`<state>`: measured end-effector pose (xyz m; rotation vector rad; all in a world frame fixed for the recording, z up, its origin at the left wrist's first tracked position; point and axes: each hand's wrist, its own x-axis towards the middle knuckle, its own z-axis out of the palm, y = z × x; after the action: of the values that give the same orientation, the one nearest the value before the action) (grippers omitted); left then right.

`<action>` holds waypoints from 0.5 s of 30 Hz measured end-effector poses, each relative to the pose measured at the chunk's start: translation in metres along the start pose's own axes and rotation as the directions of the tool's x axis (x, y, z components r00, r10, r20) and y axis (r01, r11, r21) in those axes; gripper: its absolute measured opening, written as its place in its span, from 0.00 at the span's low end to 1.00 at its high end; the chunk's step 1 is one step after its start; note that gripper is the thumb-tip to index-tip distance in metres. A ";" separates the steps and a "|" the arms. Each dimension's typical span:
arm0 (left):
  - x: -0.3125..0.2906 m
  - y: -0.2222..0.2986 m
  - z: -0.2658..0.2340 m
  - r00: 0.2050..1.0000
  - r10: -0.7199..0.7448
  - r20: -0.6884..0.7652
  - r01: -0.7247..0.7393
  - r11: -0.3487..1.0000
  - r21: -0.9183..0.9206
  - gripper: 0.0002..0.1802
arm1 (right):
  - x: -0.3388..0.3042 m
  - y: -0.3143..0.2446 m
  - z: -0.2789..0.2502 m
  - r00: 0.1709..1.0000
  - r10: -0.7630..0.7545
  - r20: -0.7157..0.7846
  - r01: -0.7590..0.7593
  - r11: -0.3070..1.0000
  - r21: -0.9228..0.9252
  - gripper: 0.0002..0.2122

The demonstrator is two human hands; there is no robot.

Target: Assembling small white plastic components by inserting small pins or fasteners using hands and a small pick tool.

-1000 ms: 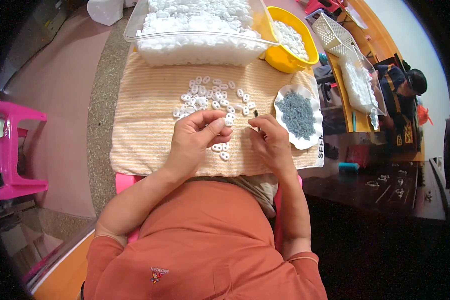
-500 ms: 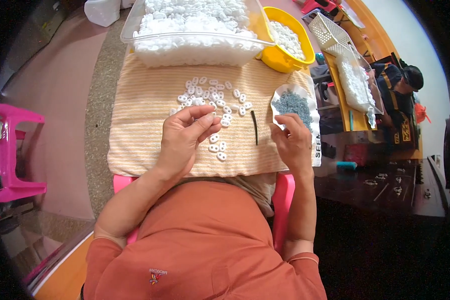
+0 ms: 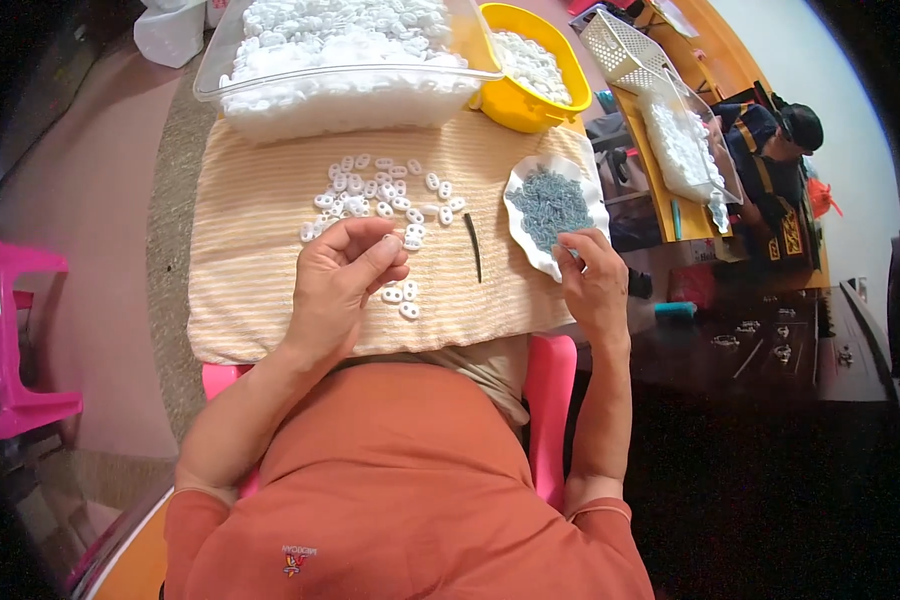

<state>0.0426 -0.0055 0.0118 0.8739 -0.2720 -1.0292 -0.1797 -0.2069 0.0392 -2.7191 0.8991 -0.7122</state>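
Observation:
My left hand is held over the cloth with thumb and forefinger pinched. At their tips is something tiny and pale that I cannot make out. Small white oval pieces with two holes lie loosely grouped beyond that hand, and a few more sit just right of it. My right hand is at the near right rim of a white wavy-edged dish. Its fingers are closed together; what they hold, if anything, is hidden. Many small grey-blue pieces fill the dish. Between my hands lies a thin black stick.
A striped cloth covers the work surface. At its far side stand a clear bin of white pieces and a yellow tub holding more. A pink stool is at left. A person sits by another table at right.
My right hand has shifted rightward along the dish, from its near left edge to its near right rim. My left hand keeps its pinch. The whole scene has slid left in view.

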 end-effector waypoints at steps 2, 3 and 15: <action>0.000 0.000 0.000 1.000 0.000 0.007 0.000 1.000 0.006 0.09 | -0.001 0.001 -0.003 1.000 0.002 0.000 -0.002 1.000 -0.020 0.08; 0.000 -0.002 -0.001 1.000 0.000 0.016 0.000 1.000 0.011 0.08 | -0.001 0.000 -0.005 1.000 0.015 0.014 -0.015 0.999 -0.031 0.08; -0.003 -0.007 0.004 0.997 -0.070 0.029 0.068 0.995 0.075 0.08 | 0.002 0.006 0.003 0.988 0.077 0.137 -0.056 0.987 -0.149 0.07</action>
<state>0.0343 -0.0061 0.0095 0.9399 -0.3103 -1.1035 -0.1799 -0.2123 0.0354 -2.8061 1.0390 -0.4492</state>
